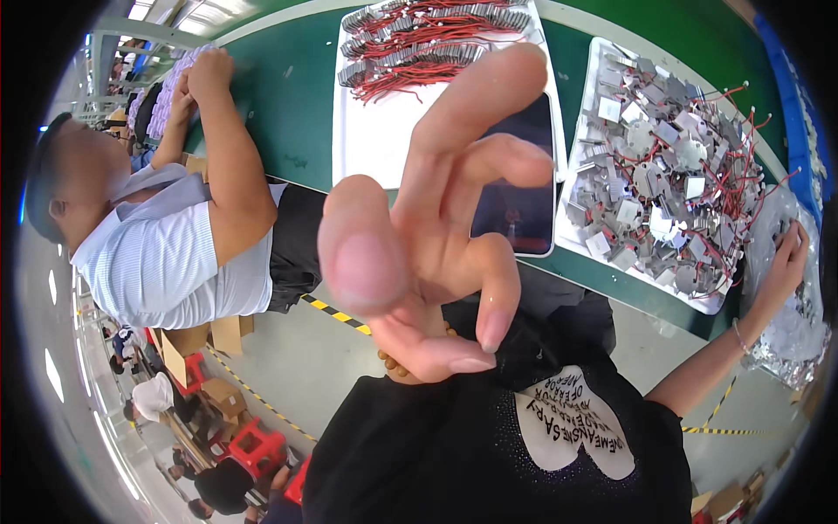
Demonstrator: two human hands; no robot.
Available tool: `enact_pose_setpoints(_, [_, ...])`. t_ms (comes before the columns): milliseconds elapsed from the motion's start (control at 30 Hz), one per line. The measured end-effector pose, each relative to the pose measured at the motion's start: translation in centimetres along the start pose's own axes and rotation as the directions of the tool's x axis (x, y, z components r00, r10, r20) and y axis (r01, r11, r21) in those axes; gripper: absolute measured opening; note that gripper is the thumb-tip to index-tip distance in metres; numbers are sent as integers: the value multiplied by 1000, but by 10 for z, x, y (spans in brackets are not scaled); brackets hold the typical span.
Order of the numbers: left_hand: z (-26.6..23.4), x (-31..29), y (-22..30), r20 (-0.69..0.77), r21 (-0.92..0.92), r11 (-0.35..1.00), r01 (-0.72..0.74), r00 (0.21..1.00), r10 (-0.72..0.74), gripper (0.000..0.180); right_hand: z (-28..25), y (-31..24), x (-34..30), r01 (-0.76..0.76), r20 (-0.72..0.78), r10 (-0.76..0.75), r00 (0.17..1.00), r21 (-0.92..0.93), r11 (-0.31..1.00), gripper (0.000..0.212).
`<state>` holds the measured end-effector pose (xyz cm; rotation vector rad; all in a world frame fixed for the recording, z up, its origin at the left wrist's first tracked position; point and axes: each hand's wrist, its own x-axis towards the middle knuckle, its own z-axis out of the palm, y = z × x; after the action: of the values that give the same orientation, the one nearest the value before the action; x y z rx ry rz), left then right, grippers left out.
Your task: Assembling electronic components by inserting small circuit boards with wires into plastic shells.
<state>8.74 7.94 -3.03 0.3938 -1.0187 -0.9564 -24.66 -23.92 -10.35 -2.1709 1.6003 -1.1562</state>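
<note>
My left hand (436,218) is raised very close to the view, fingers spread and curved, with nothing between them; a beaded bracelet (397,362) shows at its wrist. Behind it lies a white tray (375,140) with rows of small grey finned metal parts (419,52) on red wires. A dark-screened device (537,166) is partly covered by my fingers. Far to the right, my right hand (786,262) rests on a clear plastic bag (790,319), fingers extended. Beside it, a second white tray (580,231) holds a heap of grey metal parts (663,175) with red wires.
The green worktable (288,105) runs along the far side. Close on the left sits a co-worker (175,244) in a light shirt, arms raised over the table. Cardboard boxes (223,397), red stools (257,445) and other people are on the floor behind. A blue edge (790,105) borders the right.
</note>
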Motion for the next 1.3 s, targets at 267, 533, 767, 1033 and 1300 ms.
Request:
enact_pose_setpoints(267, [-6,3,-15,209,-294,950,-109,962,175,75,1,-9,-5,-4,-25,4,1000,-16,1000,30])
enact_pose_setpoints(533, [6,5,-35,6,-213,937,-276,959,284,54,0,-1,-4,-11,18,11,1000,7,1000,32])
enact_pose_setpoints(767, [15,6,-41,-15,-154,970,-185,983,185,54,-1,-5,-6,-3,9,3,1000,30,1000,31])
enact_pose_setpoints(1033, [1,14,-59,163,-407,854,-323,895,416,87,1,-13,-9,5,-23,-5,1000,26,1000,30])
enact_pose_setpoints(1300, [-10,18,-36,241,-469,883,8,963,119,75,2,-4,-3,32,12,-31,999,-17,999,31])
